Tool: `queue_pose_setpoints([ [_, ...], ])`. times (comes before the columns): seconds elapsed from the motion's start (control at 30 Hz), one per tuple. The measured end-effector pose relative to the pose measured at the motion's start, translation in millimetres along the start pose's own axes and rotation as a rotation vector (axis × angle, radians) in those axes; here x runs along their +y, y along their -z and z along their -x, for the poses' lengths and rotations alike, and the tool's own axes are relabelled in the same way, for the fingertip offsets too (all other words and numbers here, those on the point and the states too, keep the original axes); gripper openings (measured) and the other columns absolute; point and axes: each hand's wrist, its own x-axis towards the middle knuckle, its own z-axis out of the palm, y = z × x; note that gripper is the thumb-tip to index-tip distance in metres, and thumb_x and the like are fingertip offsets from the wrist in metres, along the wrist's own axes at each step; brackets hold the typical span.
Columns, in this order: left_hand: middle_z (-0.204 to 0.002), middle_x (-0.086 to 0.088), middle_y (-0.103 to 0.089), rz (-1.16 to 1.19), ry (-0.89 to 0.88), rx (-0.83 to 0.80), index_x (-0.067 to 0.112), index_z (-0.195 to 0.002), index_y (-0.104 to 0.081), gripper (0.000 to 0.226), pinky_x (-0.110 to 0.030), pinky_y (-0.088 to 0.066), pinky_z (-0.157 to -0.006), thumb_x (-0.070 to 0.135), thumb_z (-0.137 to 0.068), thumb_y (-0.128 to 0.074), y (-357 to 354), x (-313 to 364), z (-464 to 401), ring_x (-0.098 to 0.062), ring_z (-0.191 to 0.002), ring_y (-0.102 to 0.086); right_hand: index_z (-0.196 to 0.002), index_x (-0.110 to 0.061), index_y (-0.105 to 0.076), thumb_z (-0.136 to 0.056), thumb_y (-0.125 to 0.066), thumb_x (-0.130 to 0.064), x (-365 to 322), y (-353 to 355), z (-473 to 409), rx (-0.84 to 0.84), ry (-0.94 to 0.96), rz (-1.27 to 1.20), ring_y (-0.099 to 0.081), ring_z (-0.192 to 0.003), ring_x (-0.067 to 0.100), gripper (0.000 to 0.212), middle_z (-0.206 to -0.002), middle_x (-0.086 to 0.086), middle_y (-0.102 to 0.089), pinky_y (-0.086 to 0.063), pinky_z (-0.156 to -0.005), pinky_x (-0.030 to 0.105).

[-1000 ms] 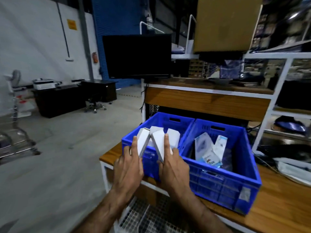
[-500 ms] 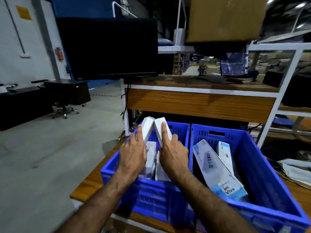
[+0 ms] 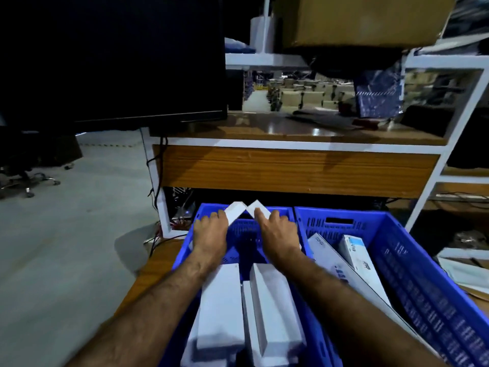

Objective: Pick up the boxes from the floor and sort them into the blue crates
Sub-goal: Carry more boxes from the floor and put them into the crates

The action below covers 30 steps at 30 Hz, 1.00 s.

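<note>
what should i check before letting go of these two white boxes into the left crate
1. Left hand grips its white box: ok.
2. Right hand grips the other white box: ok.
3. Both boxes over the left crate, near its far wall: ok.
4. Bare crate floor between the hands: ok.
5. White boxes already inside lie nearer, out of the drop path: cannot tell.
6. Right crate holds printed boxes only: cannot tell.

Two blue crates (image 3: 296,218), six boxes (image 3: 219,303), two hands (image 3: 211,234).
</note>
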Motion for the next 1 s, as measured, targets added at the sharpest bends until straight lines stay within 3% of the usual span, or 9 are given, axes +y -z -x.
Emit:
queue_pose_setpoints([
  [0.17, -0.129, -0.006, -0.063, -0.128, -0.092, -0.143, 0.015, -0.131, -0.047, 0.042, -0.036, -0.045, -0.096, 0.009, -0.09, -0.057, -46.0, 11.5, -35.7, -0.028, -0.12, -0.059, -0.14, -0.015, -0.046, -0.095, -0.06, -0.014, -10.4, -36.9, -39.1, -0.212, 0.055, -0.026, -0.057, -0.119, 0.034, 0.047, -0.134, 0.017, -0.052, -0.05, -0.091, 0.039],
  [0.4, -0.142, -0.013, -0.054, -0.142, -0.211, -0.432, 0.007, -0.139, -0.042, 0.042, -0.045, -0.038, -0.108, 0.011, -0.099, -0.049, -97.6, 26.0, -70.7, -0.035, -0.135, -0.044, -0.142, -0.012, -0.051, -0.105, -0.042, -0.013, -12.5, -102.8, -72.7, -0.384, 0.104, -0.085, -0.055, -0.127, 0.034, 0.038, -0.138, 0.016, -0.053, -0.047, -0.098, 0.043],
  [0.57, -0.151, -0.023, -0.035, 0.007, -0.225, -0.601, 0.004, -0.151, -0.024, 0.076, -0.054, -0.033, -0.114, 0.005, -0.088, -0.066, -118.5, 25.0, -77.3, -0.044, -0.141, -0.029, -0.15, -0.01, -0.04, -0.108, -0.036, -0.019, -17.8, -120.1, -85.6, -0.493, 0.129, -0.061, -0.046, -0.132, 0.039, 0.043, -0.145, 0.022, -0.04, -0.044, -0.104, 0.048],
  [0.77, -0.149, -0.016, -0.041, 0.143, -0.21, -0.739, 0.014, -0.158, -0.009, 0.106, -0.039, -0.047, -0.104, 0.021, -0.079, -0.079, -123.2, 17.9, -73.1, -0.035, -0.133, -0.047, -0.155, -0.009, -0.031, -0.106, -0.045, -0.022, -24.4, -124.3, -88.6, -0.691, 0.169, -0.079, -0.029, -0.143, 0.043, 0.053, -0.158, 0.024, -0.025, -0.033, -0.115, 0.051],
  [0.9, -0.142, -0.012, -0.046, 0.162, -0.233, -0.725, 0.018, -0.155, -0.014, 0.1, -0.04, -0.053, -0.097, 0.019, -0.079, -0.078, -122.2, 18.8, -70.2, -0.032, -0.125, -0.054, -0.152, -0.013, -0.038, -0.101, -0.057, -0.025, -21.6, -119.6, -85.5, -0.772, 0.176, -0.134, -0.04, -0.141, 0.033, 0.056, -0.153, 0.014, -0.04, -0.035, -0.115, 0.039],
  [1.0, -0.139, -0.012, -0.047, 0.16, -0.273, -0.707, 0.015, -0.146, -0.03, 0.078, -0.037, -0.049, -0.098, 0.024, -0.083, -0.074, -114.6, 21.7, -65.2, -0.033, -0.123, -0.055, -0.146, -0.018, -0.05, -0.098, -0.062, -0.029, -15.4, -114.6, -79.2, -0.769, 0.155, -0.214, -0.053, -0.131, 0.031, 0.051, -0.147, 0.011, -0.052, -0.043, -0.109, 0.036],
])
